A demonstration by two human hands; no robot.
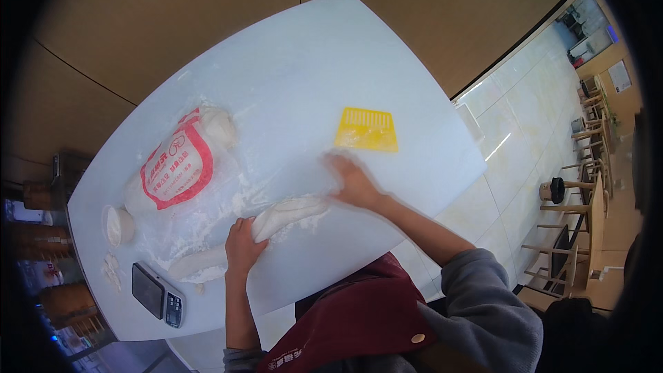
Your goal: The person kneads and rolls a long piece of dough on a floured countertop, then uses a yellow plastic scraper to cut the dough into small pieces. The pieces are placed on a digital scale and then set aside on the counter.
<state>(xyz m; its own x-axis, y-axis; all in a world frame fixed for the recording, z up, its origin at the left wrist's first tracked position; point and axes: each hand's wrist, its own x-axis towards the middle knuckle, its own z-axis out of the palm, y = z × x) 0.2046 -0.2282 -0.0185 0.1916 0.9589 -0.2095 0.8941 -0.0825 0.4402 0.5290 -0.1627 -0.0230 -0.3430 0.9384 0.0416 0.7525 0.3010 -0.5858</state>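
A long roll of white dough (pixel 290 215) lies across the floured near part of the white table. My left hand (pixel 244 245) is wrapped over the roll near its middle, fingers on the far side and thumb on the near side. My right hand (pixel 355 181), blurred, is just past the roll's right end with its fingers spread and nothing in them; whether it touches the dough is unclear. Beyond those fingertips a yellow plastic dough scraper (pixel 366 130) lies flat, dusted with flour.
A plastic bag with red print (pixel 178 166) covers more dough (pixel 218 127) at the left. Near it stand a white tub of flour (pixel 118 225) and a digital kitchen scale (pixel 157 295). Dough scraps (pixel 111 272) lie by the left edge. Chairs (pixel 557 254) stand on the tiled floor to the right.
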